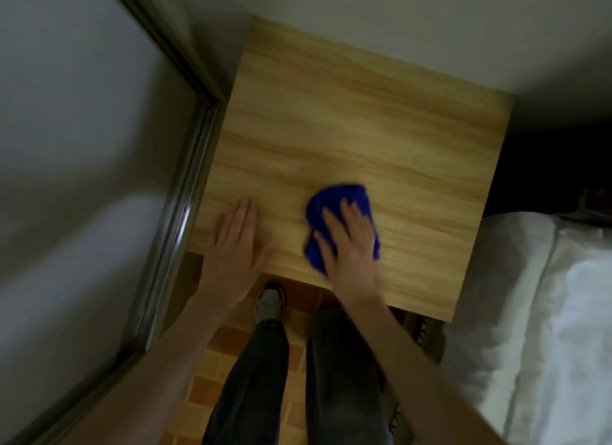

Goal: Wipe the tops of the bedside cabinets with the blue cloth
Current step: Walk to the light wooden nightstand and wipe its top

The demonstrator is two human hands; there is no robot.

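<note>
A light wooden bedside cabinet top (347,123) fills the middle of the head view, set against a white wall. The blue cloth (344,199) lies bunched on its near part. My right hand (347,245) presses flat on the cloth, fingers spread over it, covering its lower half. My left hand (235,245) rests palm down on the cabinet's near left corner, fingers together, holding nothing. The picture is blurred around both hands.
A sliding door with a metal frame (185,196) runs along the left. A bed with white bedding (536,312) stands to the right. My legs and a shoe (270,303) stand on orange floor tiles (212,378) below the cabinet's front edge.
</note>
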